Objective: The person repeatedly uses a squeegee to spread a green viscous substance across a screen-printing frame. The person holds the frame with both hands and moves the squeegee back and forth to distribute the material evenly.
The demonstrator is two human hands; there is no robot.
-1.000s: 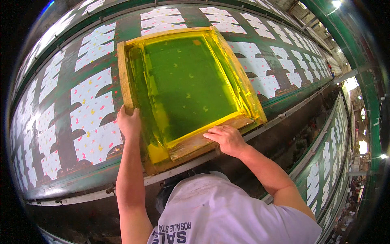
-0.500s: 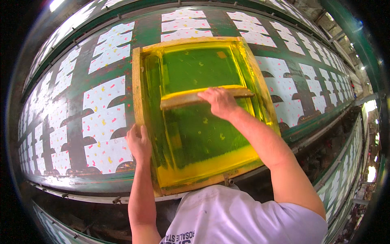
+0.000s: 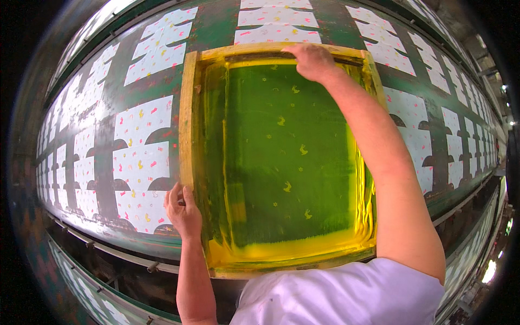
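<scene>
1 wooden frame (image 3: 187, 124) lies flat on the green worktop (image 3: 215, 32), in front of the person. Green mesh (image 3: 265, 157) inside it, small pale motifs visible; yellow paint (image 3: 292, 249) pooled along the near edge and ridged up the right side. Left hand (image 3: 184, 212) at the frame's left edge: fingers loosely bent, thumb apart from them. Right hand (image 3: 313, 62) at the far rim, fingers bent over the scraper (image 3: 260, 56); this seems a dark strip, poorly seen edge-on. Printed white cloth pieces (image 3: 142, 162) in columns on both sides.
</scene>
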